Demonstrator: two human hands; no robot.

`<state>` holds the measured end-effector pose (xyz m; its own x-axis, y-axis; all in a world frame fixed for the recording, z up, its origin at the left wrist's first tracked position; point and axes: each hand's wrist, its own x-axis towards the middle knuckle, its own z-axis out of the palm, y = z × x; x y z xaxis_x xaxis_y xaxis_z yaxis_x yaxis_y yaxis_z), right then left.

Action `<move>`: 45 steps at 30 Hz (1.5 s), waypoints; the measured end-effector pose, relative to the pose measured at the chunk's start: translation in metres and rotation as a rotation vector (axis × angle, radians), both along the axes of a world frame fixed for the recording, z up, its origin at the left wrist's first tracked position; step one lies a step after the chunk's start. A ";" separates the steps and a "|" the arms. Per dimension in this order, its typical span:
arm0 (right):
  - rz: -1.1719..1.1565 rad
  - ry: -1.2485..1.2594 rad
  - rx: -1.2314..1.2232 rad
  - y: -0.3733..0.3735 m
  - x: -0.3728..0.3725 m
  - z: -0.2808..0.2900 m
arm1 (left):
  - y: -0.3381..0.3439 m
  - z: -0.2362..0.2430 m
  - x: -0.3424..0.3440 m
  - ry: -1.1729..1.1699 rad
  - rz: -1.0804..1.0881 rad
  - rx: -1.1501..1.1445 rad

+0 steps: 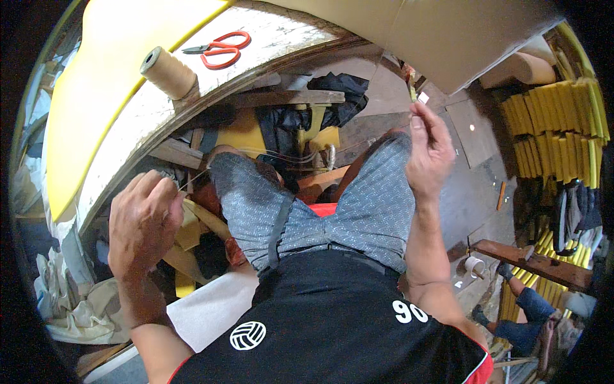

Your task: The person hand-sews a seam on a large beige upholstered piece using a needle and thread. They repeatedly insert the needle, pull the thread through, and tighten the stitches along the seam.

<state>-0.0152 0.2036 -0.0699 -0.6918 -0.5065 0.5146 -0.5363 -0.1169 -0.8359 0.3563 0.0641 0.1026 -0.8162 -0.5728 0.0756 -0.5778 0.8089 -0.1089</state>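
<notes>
One pair of red scissors (220, 49), one thread spool (169, 73), two hands (144, 221).

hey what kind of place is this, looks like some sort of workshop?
Probably a small sewing or upholstery workshop. A worn workbench carries a spool of tan thread and red-handled scissors, stacks of yellow foam pieces stand to the right, and the hands pull a thread.

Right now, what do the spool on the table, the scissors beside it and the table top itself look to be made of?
The spool looks like tan twine or thread, matte and fibrous, wound in fine ridges around a dark core. The scissors have glossy orange-red handles, probably plastic, with dark blades, likely metal. The table top seems to be worn wood with a chalky, scuffed whitish finish; a smooth yellow sheet, maybe foam, covers part of it.
</notes>
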 end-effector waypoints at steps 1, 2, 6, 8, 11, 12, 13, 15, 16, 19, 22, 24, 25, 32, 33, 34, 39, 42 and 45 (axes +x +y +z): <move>0.043 0.039 -0.019 0.001 0.013 0.025 | 0.003 0.008 -0.007 -0.020 -0.022 0.008; 0.079 0.094 -0.035 0.002 0.026 0.048 | 0.004 0.007 -0.013 -0.006 -0.075 0.040; 0.579 0.385 -0.005 -0.002 0.071 0.102 | 0.012 0.002 -0.045 0.021 -0.301 0.219; 0.699 0.452 0.127 -0.006 0.087 0.098 | 0.012 -0.015 -0.066 0.096 -0.409 0.393; 0.742 0.376 0.167 -0.006 0.096 0.062 | 0.018 -0.041 -0.080 0.217 -0.429 0.402; 0.741 0.336 0.169 -0.001 0.095 0.054 | 0.018 -0.051 -0.083 0.242 -0.423 0.401; 0.739 0.296 0.177 0.005 0.092 0.047 | 0.019 -0.064 -0.084 0.295 -0.412 0.420; 0.718 0.286 0.193 0.011 0.089 0.041 | 0.021 -0.094 -0.087 0.431 -0.386 0.523; 0.705 0.216 0.223 0.015 0.087 0.039 | 0.020 -0.111 -0.091 0.507 -0.382 0.574; 0.699 -0.005 0.264 0.029 0.082 0.032 | 0.021 -0.145 -0.109 0.676 -0.341 0.780; 0.624 -0.367 0.209 0.033 0.082 0.032 | 0.024 -0.162 -0.133 0.851 -0.328 0.961; 0.548 -0.155 0.265 0.029 0.070 0.041 | 0.021 -0.165 -0.151 0.928 -0.369 1.011; 0.497 -0.001 0.271 0.025 0.065 0.042 | 0.016 -0.169 -0.160 0.942 -0.406 1.016; 0.201 0.502 0.360 -0.004 0.026 0.067 | -0.026 -0.178 -0.225 1.059 -0.623 0.949; 0.164 0.534 0.350 -0.007 0.021 0.067 | -0.032 -0.186 -0.235 1.164 -0.646 0.952; 0.118 0.568 0.340 -0.011 0.015 0.069 | -0.037 -0.191 -0.248 1.191 -0.549 1.016; 0.063 0.799 0.318 -0.051 -0.019 0.071 | -0.063 -0.228 -0.338 1.424 -0.138 1.523; 0.069 0.778 0.224 -0.062 -0.048 0.056 | -0.065 -0.229 -0.355 1.300 -0.280 1.889; 0.077 0.871 0.296 -0.073 -0.062 0.060 | -0.071 -0.238 -0.356 1.190 -0.368 1.992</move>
